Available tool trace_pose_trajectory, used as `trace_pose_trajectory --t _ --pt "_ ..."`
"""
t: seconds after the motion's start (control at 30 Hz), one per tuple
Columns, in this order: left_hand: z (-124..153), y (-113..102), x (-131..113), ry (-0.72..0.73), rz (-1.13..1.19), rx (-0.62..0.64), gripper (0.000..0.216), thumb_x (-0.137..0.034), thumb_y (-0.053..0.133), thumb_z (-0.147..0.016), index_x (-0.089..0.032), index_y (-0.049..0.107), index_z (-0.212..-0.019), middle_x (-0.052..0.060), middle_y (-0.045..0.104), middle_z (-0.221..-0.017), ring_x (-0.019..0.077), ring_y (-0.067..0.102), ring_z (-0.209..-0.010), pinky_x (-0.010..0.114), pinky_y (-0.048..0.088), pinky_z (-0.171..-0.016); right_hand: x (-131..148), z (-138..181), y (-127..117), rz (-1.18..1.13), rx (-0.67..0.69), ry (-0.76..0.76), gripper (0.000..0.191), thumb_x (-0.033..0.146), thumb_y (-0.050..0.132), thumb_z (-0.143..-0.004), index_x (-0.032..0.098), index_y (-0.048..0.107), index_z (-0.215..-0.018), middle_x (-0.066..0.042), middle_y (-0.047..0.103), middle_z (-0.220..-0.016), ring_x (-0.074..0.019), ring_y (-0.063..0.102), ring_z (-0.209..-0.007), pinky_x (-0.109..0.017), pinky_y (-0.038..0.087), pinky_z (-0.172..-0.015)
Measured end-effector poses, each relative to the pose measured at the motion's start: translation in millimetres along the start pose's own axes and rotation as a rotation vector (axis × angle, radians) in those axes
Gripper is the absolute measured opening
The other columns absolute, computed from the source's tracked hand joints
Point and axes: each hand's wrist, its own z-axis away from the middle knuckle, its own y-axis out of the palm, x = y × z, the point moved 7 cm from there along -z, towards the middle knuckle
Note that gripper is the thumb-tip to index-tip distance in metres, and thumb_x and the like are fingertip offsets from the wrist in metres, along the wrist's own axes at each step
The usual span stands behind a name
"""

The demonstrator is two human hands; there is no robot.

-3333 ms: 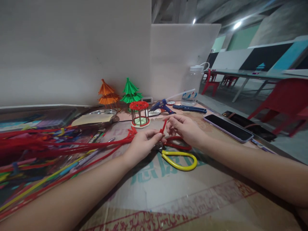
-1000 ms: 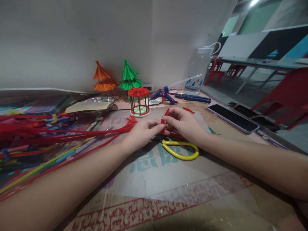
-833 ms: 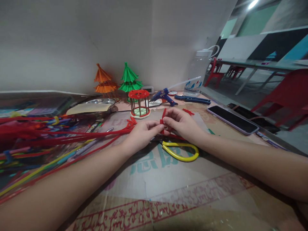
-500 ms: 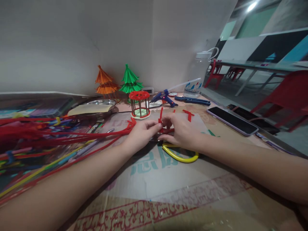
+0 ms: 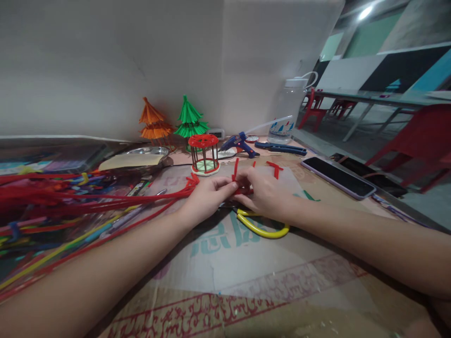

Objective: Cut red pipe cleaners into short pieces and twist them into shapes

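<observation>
My left hand [image 5: 208, 197] and my right hand [image 5: 262, 192] meet over the work surface, fingertips pinched together on a short red pipe cleaner [image 5: 235, 170]. Its upper end sticks up between them; the rest is hidden by my fingers. Under my right hand lies a pair of scissors with yellow handles [image 5: 262, 231], the blades mostly covered. Cut red pipe cleaner pieces [image 5: 275, 170] rest beyond my right hand, and more red ends [image 5: 192, 180] lie beside my left. Behind my hands stands a small round pavilion frame [image 5: 205, 155] with a red top and brown posts.
Orange [image 5: 155, 119] and green [image 5: 190, 119] tiered pipe cleaner roofs stand at the back. Nearby are a blue glue gun [image 5: 239, 144], blue pliers [image 5: 281, 148] and a water bottle [image 5: 284, 110]. A phone [image 5: 338, 178] lies right; bundled red pipe cleaners [image 5: 88, 195] spread left.
Both hands stay pinched at nearly the same spot, with only slight finger movement. The whole view has shifted very slightly.
</observation>
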Motion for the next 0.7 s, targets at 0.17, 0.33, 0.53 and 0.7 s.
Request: trace_pose_trajectory --t 0.17,0.33,0.53,0.7 --pt "0.9 -1.1 -0.7 0.015 -0.006 -0.024 0.032 -0.046 0.066 -0.083 -0.015 0.07 -0.085 0.004 0.072 -0.083 0.0192 0.066 -0.08 0.03 0.05 -0.076 1.7 0.3 -1.4 0.001 0.008 -0.007 0.021 0.026 0.065 -0.083 0.02 0.053 -0.099 -0.004 0.065 -0.082 -0.0177 0.06 -0.069 -0.028 0.041 -0.06" --pt "1.2 -1.4 -3.1 0.024 -0.037 -0.037 0.029 -0.043 0.065 -0.084 -0.015 0.072 -0.086 0.004 0.073 -0.083 0.0175 0.065 -0.077 0.027 0.048 -0.072 0.5 0.7 0.9 -0.02 0.05 0.008 0.03 0.032 0.074 -0.079 0.021 0.055 -0.099 -0.003 0.065 -0.082 -0.0185 0.061 -0.07 -0.028 0.042 -0.06" --pt "2.1 -3.1 -6.8 -0.012 -0.077 -0.068 0.032 -0.046 0.067 -0.082 -0.015 0.07 -0.08 0.002 0.068 -0.074 0.0147 0.059 -0.067 0.025 0.042 -0.065 -5.0 3.8 -1.2 -0.01 0.019 0.028 0.029 0.035 0.074 -0.08 0.021 0.055 -0.096 -0.002 0.064 -0.079 -0.0179 0.061 -0.068 -0.028 0.043 -0.06" --pt "2.4 -1.9 -9.5 -0.023 -0.115 -0.056 0.029 -0.043 0.066 -0.082 -0.015 0.071 -0.077 0.001 0.066 -0.071 0.0137 0.055 -0.064 0.026 0.041 -0.063 -9.2 5.7 0.3 -0.008 0.037 0.046 0.026 0.033 0.073 -0.081 0.022 0.055 -0.097 -0.003 0.065 -0.083 -0.0189 0.062 -0.072 -0.029 0.045 -0.062"
